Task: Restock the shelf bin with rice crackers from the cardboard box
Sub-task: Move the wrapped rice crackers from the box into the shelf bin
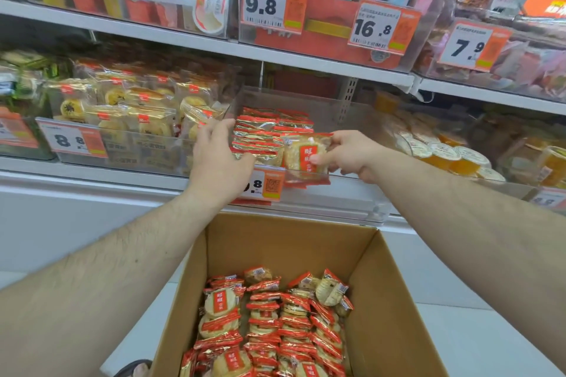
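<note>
An open cardboard box (395, 300) stands below me, holding several red-and-gold packs of rice crackers (269, 321). On the middle shelf a clear bin (333, 107) holds stacked packs of the same crackers (260, 135) at its left side. My left hand (220, 159) reaches to the stack, fingers on its left side and thumb at its front. My right hand (349, 156) pinches a small stack of cracker packs (306, 159) upright at the bin's front, just right of the stacked ones. The right part of the bin is bare.
A clear bin of gold-wrapped pastries (137, 107) stands left of the cracker bin, and cups of orange jelly (444, 156) lie to its right. Price tags (263, 185) hang on the bin fronts. The upper shelf (275, 52) overhangs the bins.
</note>
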Action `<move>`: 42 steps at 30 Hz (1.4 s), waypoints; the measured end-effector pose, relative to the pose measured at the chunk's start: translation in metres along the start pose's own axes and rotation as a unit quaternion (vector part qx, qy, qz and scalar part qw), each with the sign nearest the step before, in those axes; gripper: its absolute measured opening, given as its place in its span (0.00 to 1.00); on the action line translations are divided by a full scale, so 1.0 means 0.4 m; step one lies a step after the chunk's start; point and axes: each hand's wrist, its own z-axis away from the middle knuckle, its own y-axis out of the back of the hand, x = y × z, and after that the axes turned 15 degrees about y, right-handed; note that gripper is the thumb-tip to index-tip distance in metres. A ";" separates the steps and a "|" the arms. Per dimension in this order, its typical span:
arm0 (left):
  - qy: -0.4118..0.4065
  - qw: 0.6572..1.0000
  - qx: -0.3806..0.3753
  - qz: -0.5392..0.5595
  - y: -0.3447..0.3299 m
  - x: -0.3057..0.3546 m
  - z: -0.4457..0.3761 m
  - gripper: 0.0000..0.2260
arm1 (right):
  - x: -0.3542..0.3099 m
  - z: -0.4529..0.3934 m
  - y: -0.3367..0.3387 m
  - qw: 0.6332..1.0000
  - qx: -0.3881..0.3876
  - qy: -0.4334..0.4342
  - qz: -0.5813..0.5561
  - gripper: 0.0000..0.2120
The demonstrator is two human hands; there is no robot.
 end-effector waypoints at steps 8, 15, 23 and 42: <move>0.015 0.999 -0.013 0.029 -0.009 0.006 0.017 0.34 | -0.009 -0.067 -0.072 0.985 -0.012 -0.045 0.164 0.27; 0.015 0.999 -0.035 0.012 0.001 -0.004 0.014 0.34 | -0.012 -0.096 -0.097 0.971 -0.075 -0.084 0.209 0.29; 0.007 0.998 -0.059 0.025 0.007 0.006 0.015 0.31 | -0.020 -0.092 -0.093 0.978 -0.095 -0.068 0.175 0.45; -0.238 0.923 -0.206 -0.221 -0.032 -0.030 0.115 0.18 | 0.024 0.205 -0.144 0.850 0.246 0.368 0.285 0.11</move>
